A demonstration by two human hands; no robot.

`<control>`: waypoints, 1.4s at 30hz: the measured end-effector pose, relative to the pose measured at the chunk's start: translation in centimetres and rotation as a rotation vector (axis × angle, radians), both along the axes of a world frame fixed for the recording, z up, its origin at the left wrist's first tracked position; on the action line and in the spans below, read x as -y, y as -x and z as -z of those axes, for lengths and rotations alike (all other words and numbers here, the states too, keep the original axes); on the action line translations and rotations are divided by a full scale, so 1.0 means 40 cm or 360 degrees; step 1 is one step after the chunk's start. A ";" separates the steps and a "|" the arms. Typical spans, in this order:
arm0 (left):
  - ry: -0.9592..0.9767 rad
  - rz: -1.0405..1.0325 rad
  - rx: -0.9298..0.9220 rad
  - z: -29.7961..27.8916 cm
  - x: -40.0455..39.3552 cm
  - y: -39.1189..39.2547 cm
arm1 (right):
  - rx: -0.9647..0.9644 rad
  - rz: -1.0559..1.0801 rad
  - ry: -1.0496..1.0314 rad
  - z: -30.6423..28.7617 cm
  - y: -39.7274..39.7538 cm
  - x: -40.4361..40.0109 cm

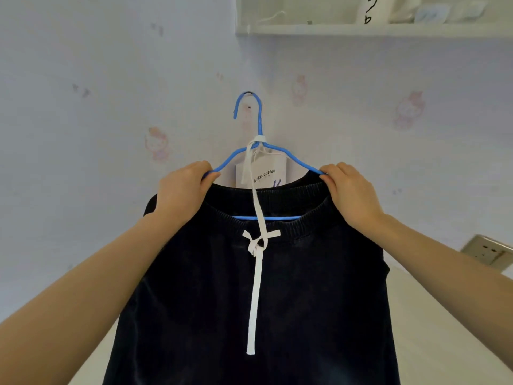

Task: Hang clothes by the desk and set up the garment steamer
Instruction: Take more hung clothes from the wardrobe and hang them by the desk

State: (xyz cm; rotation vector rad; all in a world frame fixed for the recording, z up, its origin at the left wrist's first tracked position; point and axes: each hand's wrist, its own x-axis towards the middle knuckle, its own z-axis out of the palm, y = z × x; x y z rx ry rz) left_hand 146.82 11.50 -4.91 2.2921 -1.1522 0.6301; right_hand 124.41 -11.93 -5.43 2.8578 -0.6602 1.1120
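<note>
We see left hand [185,182] gripping left shoulder of blue hanger [260,126], right hand [350,190] gripping right shoulder. Dark garment [249,301] hangs between and below both hands; white drawstring [256,287] down middle. Hanger hook above hands, at wall [83,134].

1. One view only, from the head, facing the wall and tilted upward toward the hanger [259,151].
2. The hanger sits close, at arm's reach, centre frame.
3. The shelf [361,30] is above the hanger, to the right; the socket [487,250] is lower right.
4. Both forearms enter from the bottom corners.
</note>
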 end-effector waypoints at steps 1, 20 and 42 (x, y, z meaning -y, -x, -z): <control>-0.0031 -0.0001 -0.0043 0.033 0.021 -0.018 | -0.0031 -0.0004 -0.0028 0.035 -0.019 0.021; -0.0623 -0.0092 -0.0949 0.567 0.192 -0.282 | -0.0569 -0.0057 -0.0474 0.570 -0.299 0.211; -0.0969 -0.0298 -0.0987 0.756 0.252 -0.396 | -0.0852 -0.0181 -0.0938 0.758 -0.454 0.299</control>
